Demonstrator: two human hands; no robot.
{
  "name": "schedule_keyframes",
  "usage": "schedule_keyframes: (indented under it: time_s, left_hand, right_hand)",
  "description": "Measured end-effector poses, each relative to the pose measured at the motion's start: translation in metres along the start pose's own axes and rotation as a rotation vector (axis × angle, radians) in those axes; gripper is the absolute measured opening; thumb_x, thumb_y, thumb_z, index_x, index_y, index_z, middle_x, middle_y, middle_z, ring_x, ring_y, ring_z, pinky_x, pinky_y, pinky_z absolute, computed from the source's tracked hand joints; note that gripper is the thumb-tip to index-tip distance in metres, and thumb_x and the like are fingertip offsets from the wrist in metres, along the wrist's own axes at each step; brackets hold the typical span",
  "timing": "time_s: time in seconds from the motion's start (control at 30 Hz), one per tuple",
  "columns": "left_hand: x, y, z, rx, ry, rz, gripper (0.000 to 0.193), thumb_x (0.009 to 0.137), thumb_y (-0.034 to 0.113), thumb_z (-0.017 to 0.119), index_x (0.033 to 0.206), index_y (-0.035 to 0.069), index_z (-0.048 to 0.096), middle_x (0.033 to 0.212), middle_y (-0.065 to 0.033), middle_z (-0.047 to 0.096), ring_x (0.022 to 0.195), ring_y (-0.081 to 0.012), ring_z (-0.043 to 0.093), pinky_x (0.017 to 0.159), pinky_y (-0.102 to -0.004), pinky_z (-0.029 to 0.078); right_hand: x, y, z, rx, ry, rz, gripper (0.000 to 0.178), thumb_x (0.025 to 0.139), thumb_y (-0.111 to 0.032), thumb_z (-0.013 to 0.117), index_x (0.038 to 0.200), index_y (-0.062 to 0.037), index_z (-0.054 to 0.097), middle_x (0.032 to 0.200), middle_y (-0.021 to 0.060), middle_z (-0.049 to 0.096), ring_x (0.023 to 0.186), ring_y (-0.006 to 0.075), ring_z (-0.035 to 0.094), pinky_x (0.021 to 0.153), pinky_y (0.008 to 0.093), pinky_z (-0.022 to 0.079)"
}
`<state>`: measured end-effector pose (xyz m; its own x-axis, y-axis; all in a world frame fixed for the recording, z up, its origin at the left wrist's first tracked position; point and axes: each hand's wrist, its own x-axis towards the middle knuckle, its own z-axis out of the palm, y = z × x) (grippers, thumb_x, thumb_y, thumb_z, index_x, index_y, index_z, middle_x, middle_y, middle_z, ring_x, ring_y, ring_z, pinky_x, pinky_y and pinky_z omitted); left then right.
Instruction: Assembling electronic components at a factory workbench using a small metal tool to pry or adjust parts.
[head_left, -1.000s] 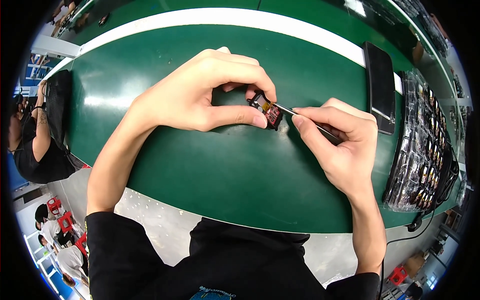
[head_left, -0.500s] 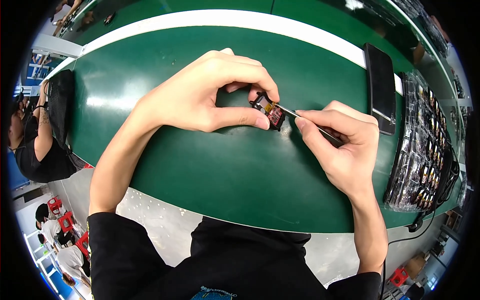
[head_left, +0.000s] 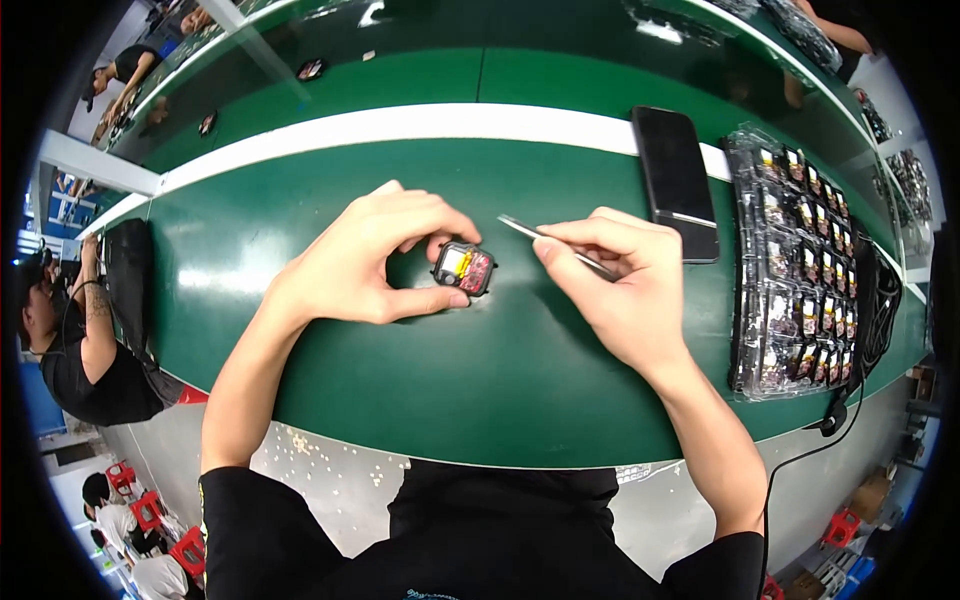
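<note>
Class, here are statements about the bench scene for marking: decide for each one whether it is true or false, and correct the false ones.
1. The left hand holds a small square device between thumb and fingers. True.
2. The right hand holds a hammer. False: it holds thin metal tweezers.
3. The tweezer tips are pushed inside the device. False: the tips are in the air, up and to the right of it, apart from it.
4. A dark phone lies flat on the green table, beyond the right hand. True.
5. The clear tray of small parts sits at the person's left. False: it is at the right, beside the phone.
</note>
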<state>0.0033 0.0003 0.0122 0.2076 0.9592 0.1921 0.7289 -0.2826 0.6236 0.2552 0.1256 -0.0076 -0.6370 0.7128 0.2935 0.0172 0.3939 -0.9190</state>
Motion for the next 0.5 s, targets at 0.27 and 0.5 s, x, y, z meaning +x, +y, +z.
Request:
schedule_keyframes:
  time_s: [0.27, 0.5]
  left_hand:
    - [-0.005, 0.008, 0.006, 0.081, 0.086, -0.058, 0.047, 0.072, 0.022, 0.102, 0.111, 0.006, 0.082, 0.081, -0.0032, 0.066, 0.072, -0.0178, 0.057, 0.070, -0.0337, 0.047]
    - [0.068, 0.034, -0.013, -0.134, 0.268, 0.049, 0.045, 0.071, 0.018, 0.099, 0.109, 0.001, 0.083, 0.093, -0.0070, 0.079, 0.070, -0.0113, 0.059, 0.066, -0.0269, 0.047]
  right_hand:
    - [-0.003, 0.010, 0.002, 0.105, 0.014, -0.056, 0.012, 0.092, -0.001, 0.083, 0.103, 0.0036, 0.085, 0.080, 0.0093, 0.077, 0.068, 0.0081, 0.067, 0.059, 0.0262, 0.049]
    - [-0.001, 0.012, -0.004, 0.107, -0.042, -0.020, 0.016, 0.093, -0.005, 0.079, 0.103, 0.0058, 0.084, 0.086, 0.0154, 0.080, 0.073, 0.0182, 0.075, 0.068, 0.0322, 0.057]
